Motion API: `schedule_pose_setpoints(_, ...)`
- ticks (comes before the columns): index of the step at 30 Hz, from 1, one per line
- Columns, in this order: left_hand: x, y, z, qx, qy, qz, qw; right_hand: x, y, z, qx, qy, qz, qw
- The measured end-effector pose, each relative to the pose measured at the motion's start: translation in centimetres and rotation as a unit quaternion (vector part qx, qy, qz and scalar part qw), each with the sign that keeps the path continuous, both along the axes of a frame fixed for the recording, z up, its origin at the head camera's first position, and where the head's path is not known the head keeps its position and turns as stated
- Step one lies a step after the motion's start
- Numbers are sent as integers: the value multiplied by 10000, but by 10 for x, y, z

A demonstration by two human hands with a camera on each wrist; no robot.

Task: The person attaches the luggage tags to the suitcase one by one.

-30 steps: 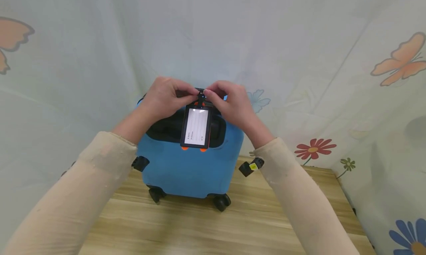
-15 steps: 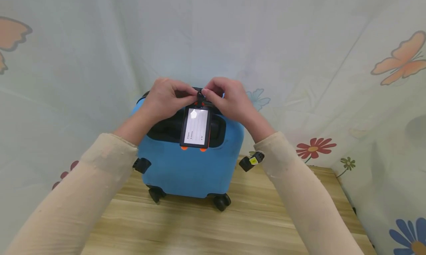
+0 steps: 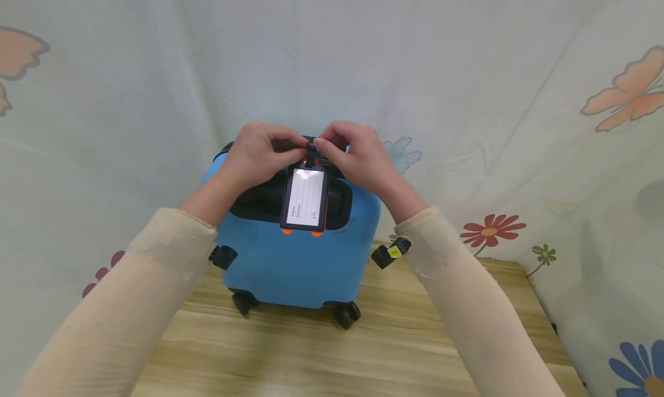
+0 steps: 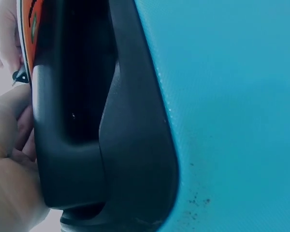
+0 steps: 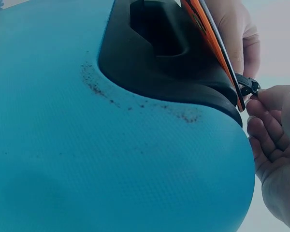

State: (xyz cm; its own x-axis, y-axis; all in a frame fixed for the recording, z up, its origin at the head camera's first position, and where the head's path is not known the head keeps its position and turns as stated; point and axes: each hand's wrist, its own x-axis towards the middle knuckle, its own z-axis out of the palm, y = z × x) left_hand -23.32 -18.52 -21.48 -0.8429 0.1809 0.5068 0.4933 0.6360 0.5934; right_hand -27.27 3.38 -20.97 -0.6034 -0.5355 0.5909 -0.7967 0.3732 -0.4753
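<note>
A blue suitcase (image 3: 290,264) stands upright, with a black carry handle (image 4: 67,176) at its top. From the handle area hangs a luggage tag (image 3: 305,198), black-framed with a white card in front and orange behind. My left hand (image 3: 256,152) pinches the tag's short black strap (image 3: 311,155) between thumb and fingers. From the other side my right hand (image 3: 355,152) pinches the strap's end, beside a small black buckle (image 5: 249,85) visible in the right wrist view. Fingertips hide part of the strap, so I cannot tell whether it is fastened.
Black wheels (image 3: 346,314) under the suitcase rest on a wood-grain surface (image 3: 290,356). Behind hangs a pale curtain (image 3: 446,68) printed with flowers and butterflies. Black wrist cameras (image 3: 391,253) stick out from beige sleeves (image 3: 461,293).
My right hand has shifted slightly up and left at the strap, and its fingers bend more. The left hand stays almost still. Tag and suitcase have barely moved.
</note>
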Motion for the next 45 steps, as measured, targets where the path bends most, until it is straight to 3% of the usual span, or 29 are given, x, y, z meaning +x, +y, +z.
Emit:
schedule_pose_setpoints(8, -2, -2, -1, -369, 299, 120, 9988, 0, -1, 0, 0, 31, -27, 10000)
schedule_pose_setpoints(14, -1, -2, -4, -320, 471, 147, 9983, -1, -3, -2, -2, 101, -71, 9999)
schedule_pose_setpoints(24, -2, -3, -5, -334, 174, 239, 9990, -1, -5, -7, -107, 171, -80, 9998)
schedule_pose_setpoints(32, 0, -4, -7, -355, 351, 174, 9986, -5, -7, -9, -164, 257, 2, 9995)
schedule_pose_setpoints(45, 1, -12, -6, -188, 91, 241, 9995, -5, -11, -13, -240, 241, -82, 9994)
